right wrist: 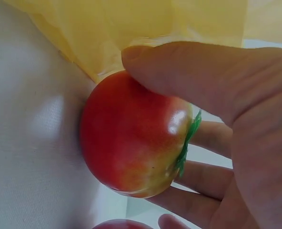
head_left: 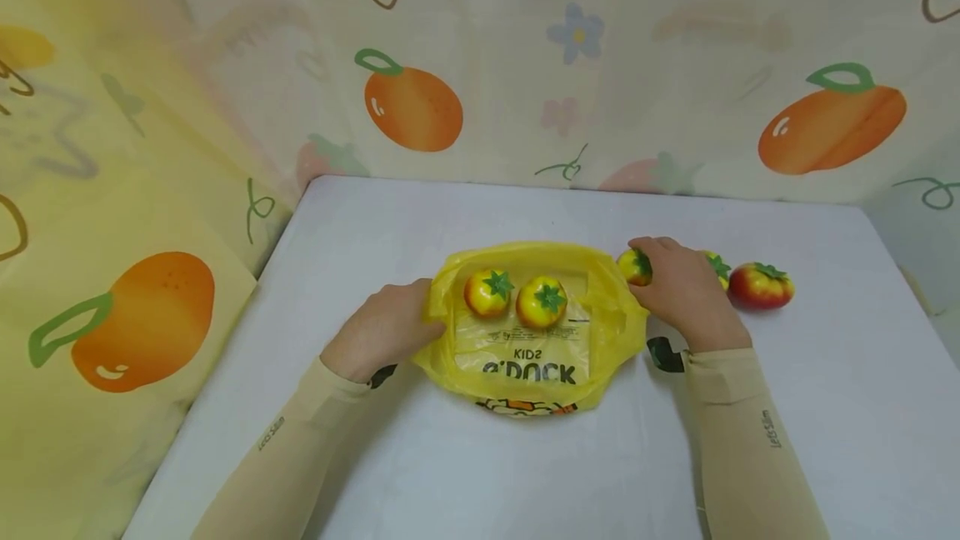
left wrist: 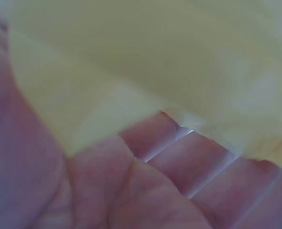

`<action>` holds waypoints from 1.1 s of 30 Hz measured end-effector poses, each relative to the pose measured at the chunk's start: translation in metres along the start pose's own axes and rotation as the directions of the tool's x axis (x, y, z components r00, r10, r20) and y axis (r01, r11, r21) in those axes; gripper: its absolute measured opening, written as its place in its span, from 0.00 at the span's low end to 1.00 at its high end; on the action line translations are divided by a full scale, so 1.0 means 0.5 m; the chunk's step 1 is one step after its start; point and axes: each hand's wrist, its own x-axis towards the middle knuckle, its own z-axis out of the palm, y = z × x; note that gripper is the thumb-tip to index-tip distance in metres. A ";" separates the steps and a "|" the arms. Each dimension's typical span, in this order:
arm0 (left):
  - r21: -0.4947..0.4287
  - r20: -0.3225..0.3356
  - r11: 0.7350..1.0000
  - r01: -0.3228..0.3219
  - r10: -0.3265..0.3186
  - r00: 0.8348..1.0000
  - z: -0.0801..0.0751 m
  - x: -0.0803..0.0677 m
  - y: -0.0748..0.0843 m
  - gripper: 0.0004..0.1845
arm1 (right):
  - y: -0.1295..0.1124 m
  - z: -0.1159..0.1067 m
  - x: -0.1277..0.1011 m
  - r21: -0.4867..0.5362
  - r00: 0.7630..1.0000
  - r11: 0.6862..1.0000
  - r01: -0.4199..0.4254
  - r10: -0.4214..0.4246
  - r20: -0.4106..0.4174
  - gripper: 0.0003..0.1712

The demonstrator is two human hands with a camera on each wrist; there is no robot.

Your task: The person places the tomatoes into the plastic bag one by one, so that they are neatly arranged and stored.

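Note:
A yellow plastic bag (head_left: pixel 615 340) lies with its mouth spread wide in the middle of the table. Two red-and-yellow tomatoes with green leafy tops, one on the left (head_left: pixel 487 293) and one on the right (head_left: pixel 542 302), are inside it. My left hand (head_left: pixel 390 323) holds the bag's left rim; in the left wrist view the film (left wrist: pixel 131 62) hides part of the fingers. At the right rim, my right hand (head_left: pixel 671 286) grips another tomato (right wrist: pixel 136 136) between thumb and fingers. In the right wrist view that thumb lies against the yellow film.
Right of my right hand, a red tomato (head_left: pixel 761 287) stands on the white table (head_left: pixel 600 473), with another tomato (head_left: pixel 717 265) partly hidden behind the hand. Fruit-printed curtains (head_left: pixel 480 40) rise along the back and left edges.

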 end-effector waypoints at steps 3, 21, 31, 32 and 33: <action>-0.003 -0.001 1.000 0.003 -0.003 1.000 -0.001 0.000 0.000 0.17 | 0.000 -0.001 0.002 -0.002 1.000 1.000 -0.002 0.002 0.000 0.40; 0.003 0.002 1.000 -0.009 0.009 1.000 -0.001 -0.002 0.002 0.17 | 0.003 -0.052 -0.030 0.046 0.998 0.999 -0.015 0.017 -0.054 0.46; 0.021 0.000 1.000 -0.011 0.011 1.000 0.001 0.000 0.001 0.17 | -0.029 -0.093 -0.068 0.090 0.990 0.994 0.056 -0.044 -0.134 0.47; 0.023 -0.001 1.000 -0.008 0.008 1.000 0.001 0.000 0.001 0.17 | -0.034 -0.096 -0.073 0.094 0.988 0.993 0.069 -0.055 -0.146 0.47; 0.024 -0.002 1.000 -0.007 0.007 1.000 0.001 0.000 0.002 0.17 | -0.039 -0.100 -0.078 0.097 0.985 0.992 0.084 -0.068 -0.159 0.46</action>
